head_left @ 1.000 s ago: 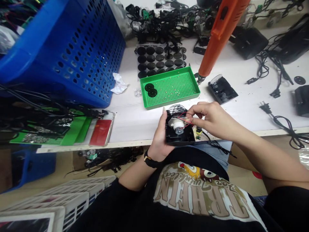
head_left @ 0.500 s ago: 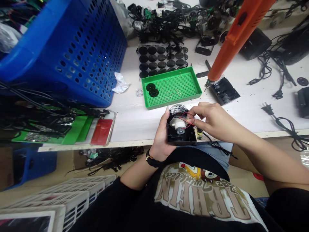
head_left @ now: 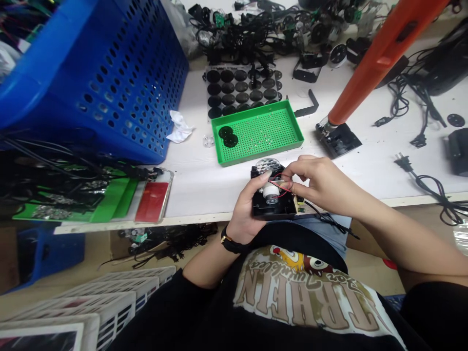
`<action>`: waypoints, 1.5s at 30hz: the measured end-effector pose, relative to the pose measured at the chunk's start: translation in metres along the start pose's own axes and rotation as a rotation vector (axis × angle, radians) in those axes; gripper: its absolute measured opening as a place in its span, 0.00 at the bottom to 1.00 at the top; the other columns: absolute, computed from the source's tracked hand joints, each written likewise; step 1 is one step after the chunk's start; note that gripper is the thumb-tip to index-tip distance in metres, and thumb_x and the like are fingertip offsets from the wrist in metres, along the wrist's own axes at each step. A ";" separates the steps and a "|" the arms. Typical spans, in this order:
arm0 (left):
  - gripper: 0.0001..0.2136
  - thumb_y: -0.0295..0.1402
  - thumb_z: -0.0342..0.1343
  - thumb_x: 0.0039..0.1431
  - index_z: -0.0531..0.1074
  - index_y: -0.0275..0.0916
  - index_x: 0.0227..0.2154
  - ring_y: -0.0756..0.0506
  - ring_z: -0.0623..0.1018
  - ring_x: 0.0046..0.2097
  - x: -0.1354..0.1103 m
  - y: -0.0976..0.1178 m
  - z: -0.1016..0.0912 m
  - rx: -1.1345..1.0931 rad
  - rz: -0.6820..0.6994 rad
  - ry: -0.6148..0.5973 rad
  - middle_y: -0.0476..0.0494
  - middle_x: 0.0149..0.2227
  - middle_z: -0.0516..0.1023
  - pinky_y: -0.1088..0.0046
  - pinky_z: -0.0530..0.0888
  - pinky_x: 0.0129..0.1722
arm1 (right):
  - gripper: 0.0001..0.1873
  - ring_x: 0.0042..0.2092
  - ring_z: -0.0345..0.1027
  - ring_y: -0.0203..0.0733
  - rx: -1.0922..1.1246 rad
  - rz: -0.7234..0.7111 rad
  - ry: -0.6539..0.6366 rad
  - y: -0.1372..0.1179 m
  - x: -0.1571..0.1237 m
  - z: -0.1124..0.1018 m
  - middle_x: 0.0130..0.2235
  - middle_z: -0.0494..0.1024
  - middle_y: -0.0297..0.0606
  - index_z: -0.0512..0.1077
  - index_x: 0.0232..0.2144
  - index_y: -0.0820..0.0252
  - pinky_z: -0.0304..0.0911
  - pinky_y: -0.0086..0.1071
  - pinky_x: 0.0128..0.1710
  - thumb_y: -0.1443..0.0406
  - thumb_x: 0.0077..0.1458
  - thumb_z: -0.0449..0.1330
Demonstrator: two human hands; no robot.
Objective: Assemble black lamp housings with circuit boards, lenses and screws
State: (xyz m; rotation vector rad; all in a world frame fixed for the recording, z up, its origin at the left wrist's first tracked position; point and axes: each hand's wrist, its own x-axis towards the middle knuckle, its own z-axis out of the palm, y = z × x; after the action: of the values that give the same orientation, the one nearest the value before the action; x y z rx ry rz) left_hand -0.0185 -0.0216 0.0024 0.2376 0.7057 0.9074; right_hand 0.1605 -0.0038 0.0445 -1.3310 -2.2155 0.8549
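My left hand grips a black plastic housing from its left side, thumb pressed over the top near a metal plate. Inside the housing sits a white cylindrical part with a clear lens at its lower end. A clear faceted disc stands at the housing's far end. My right hand pinches at the plate's right edge, where thin red and black wires loop; the fingertips partly hide what they hold. A small circuit board and a black cable hang at the housing's right side.
A green perforated tray with small screws and black discs lies beyond my hands. An orange electric screwdriver hangs over another black housing. On the left stands a blue basket. Tangled cables fill the back; a plug cord lies right.
My left thumb has moved from the housing's left edge onto the metal plate inside. My right hand stays pinched at the wires. The screwdriver appears shifted to the right.
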 end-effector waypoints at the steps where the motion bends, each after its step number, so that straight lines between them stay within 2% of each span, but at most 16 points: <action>1: 0.10 0.38 0.65 0.57 0.79 0.35 0.35 0.40 0.85 0.42 0.000 0.000 0.000 -0.013 -0.009 -0.009 0.44 0.34 0.83 0.64 0.80 0.47 | 0.06 0.33 0.63 0.39 0.011 -0.005 0.008 0.001 0.000 0.000 0.29 0.73 0.34 0.75 0.31 0.60 0.54 0.31 0.37 0.69 0.61 0.64; 6: 0.09 0.35 0.64 0.56 0.77 0.36 0.36 0.47 0.81 0.34 -0.001 0.001 0.003 -0.038 0.003 -0.009 0.49 0.30 0.79 0.70 0.78 0.42 | 0.04 0.38 0.67 0.42 0.073 -0.039 0.045 0.005 -0.001 0.002 0.33 0.76 0.36 0.77 0.33 0.60 0.57 0.33 0.40 0.68 0.62 0.64; 10: 0.09 0.37 0.63 0.56 0.77 0.36 0.35 0.43 0.83 0.38 0.002 0.000 0.001 0.021 -0.007 -0.014 0.46 0.31 0.81 0.64 0.80 0.47 | 0.04 0.43 0.70 0.43 0.158 -0.053 0.077 0.008 -0.003 0.004 0.40 0.76 0.40 0.78 0.34 0.60 0.61 0.34 0.42 0.67 0.62 0.64; 14: 0.10 0.39 0.63 0.56 0.77 0.37 0.33 0.40 0.84 0.39 0.002 -0.003 -0.003 0.048 -0.018 -0.012 0.46 0.30 0.80 0.60 0.80 0.49 | 0.05 0.39 0.69 0.40 0.256 -0.012 0.078 0.012 -0.004 0.007 0.39 0.75 0.38 0.78 0.33 0.59 0.63 0.34 0.39 0.65 0.62 0.65; 16: 0.10 0.40 0.65 0.56 0.77 0.37 0.33 0.38 0.84 0.43 0.001 -0.003 -0.004 0.072 0.007 -0.002 0.45 0.32 0.81 0.60 0.80 0.49 | 0.05 0.37 0.69 0.39 0.372 0.027 0.078 0.016 -0.005 0.008 0.40 0.76 0.38 0.78 0.34 0.58 0.65 0.33 0.39 0.63 0.61 0.67; 19: 0.12 0.39 0.67 0.55 0.78 0.38 0.37 0.36 0.85 0.47 -0.003 0.000 -0.002 0.111 0.092 0.041 0.43 0.37 0.85 0.58 0.80 0.52 | 0.11 0.39 0.74 0.39 0.645 0.120 0.115 0.024 -0.013 0.014 0.42 0.79 0.38 0.77 0.41 0.57 0.71 0.35 0.44 0.57 0.62 0.68; 22: 0.14 0.40 0.66 0.56 0.79 0.39 0.42 0.33 0.85 0.50 -0.004 0.005 0.001 0.096 0.172 0.058 0.41 0.39 0.86 0.54 0.80 0.53 | 0.17 0.46 0.78 0.42 0.795 0.175 0.191 0.034 -0.029 0.030 0.46 0.81 0.40 0.73 0.48 0.56 0.73 0.39 0.51 0.52 0.66 0.64; 26: 0.14 0.40 0.65 0.58 0.80 0.40 0.45 0.35 0.85 0.52 -0.002 0.008 0.001 0.059 0.244 0.078 0.42 0.40 0.86 0.53 0.80 0.55 | 0.27 0.53 0.78 0.45 0.749 0.137 0.244 0.041 -0.060 0.069 0.57 0.78 0.46 0.65 0.61 0.52 0.74 0.42 0.54 0.53 0.66 0.65; 28: 0.12 0.39 0.65 0.59 0.80 0.42 0.45 0.37 0.85 0.51 -0.001 0.006 0.000 0.043 0.285 0.089 0.43 0.41 0.86 0.55 0.80 0.55 | 0.32 0.49 0.79 0.44 0.715 0.124 0.272 0.039 -0.073 0.088 0.59 0.76 0.48 0.62 0.64 0.50 0.76 0.42 0.52 0.55 0.64 0.67; 31: 0.12 0.37 0.66 0.59 0.80 0.43 0.45 0.38 0.85 0.49 0.000 0.002 -0.001 0.052 0.336 0.115 0.44 0.42 0.86 0.56 0.80 0.55 | 0.24 0.42 0.77 0.42 0.553 0.089 0.454 0.030 -0.082 0.099 0.56 0.77 0.47 0.69 0.59 0.50 0.76 0.39 0.40 0.60 0.63 0.67; 34: 0.16 0.38 0.69 0.56 0.79 0.42 0.46 0.39 0.85 0.46 0.000 -0.001 -0.004 0.064 0.306 0.119 0.43 0.42 0.85 0.56 0.79 0.55 | 0.13 0.39 0.75 0.43 0.358 0.031 0.630 0.021 -0.082 0.088 0.48 0.81 0.44 0.78 0.49 0.51 0.71 0.36 0.31 0.65 0.62 0.67; 36: 0.17 0.38 0.69 0.56 0.78 0.42 0.48 0.40 0.86 0.45 0.000 -0.002 -0.007 0.063 0.262 0.095 0.43 0.42 0.85 0.56 0.79 0.55 | 0.11 0.37 0.75 0.43 0.272 0.000 0.624 0.016 -0.079 0.072 0.43 0.83 0.42 0.80 0.46 0.51 0.70 0.37 0.29 0.67 0.61 0.68; 38: 0.18 0.39 0.69 0.57 0.77 0.42 0.49 0.38 0.86 0.47 -0.001 -0.003 -0.009 0.064 0.239 0.055 0.42 0.44 0.85 0.55 0.80 0.54 | 0.09 0.37 0.77 0.44 0.207 -0.034 0.576 0.011 -0.074 0.056 0.41 0.83 0.41 0.81 0.44 0.51 0.71 0.38 0.31 0.68 0.62 0.66; 40: 0.19 0.40 0.69 0.57 0.77 0.41 0.49 0.35 0.85 0.50 -0.002 -0.004 -0.009 0.068 0.223 0.023 0.40 0.45 0.85 0.54 0.79 0.54 | 0.10 0.40 0.78 0.45 0.160 -0.088 0.493 0.005 -0.068 0.042 0.40 0.84 0.41 0.81 0.43 0.51 0.74 0.41 0.37 0.70 0.65 0.63; 43: 0.18 0.40 0.70 0.57 0.77 0.42 0.48 0.34 0.84 0.55 -0.002 -0.007 -0.009 0.069 0.225 0.046 0.41 0.46 0.85 0.56 0.78 0.56 | 0.14 0.44 0.78 0.45 0.072 -0.178 0.347 -0.003 -0.057 0.029 0.43 0.84 0.41 0.81 0.46 0.53 0.74 0.41 0.43 0.73 0.67 0.59; 45: 0.18 0.40 0.71 0.57 0.78 0.43 0.49 0.36 0.84 0.55 -0.002 -0.008 -0.010 0.070 0.245 0.067 0.43 0.47 0.85 0.59 0.77 0.57 | 0.16 0.45 0.77 0.46 -0.035 -0.220 0.255 -0.008 -0.050 0.025 0.44 0.84 0.42 0.81 0.47 0.56 0.73 0.40 0.42 0.75 0.67 0.56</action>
State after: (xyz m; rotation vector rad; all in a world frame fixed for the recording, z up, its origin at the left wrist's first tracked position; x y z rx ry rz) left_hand -0.0204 -0.0290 -0.0082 0.3629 0.7828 1.1289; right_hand 0.1624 -0.0581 0.0301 -1.1159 -2.1324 0.5378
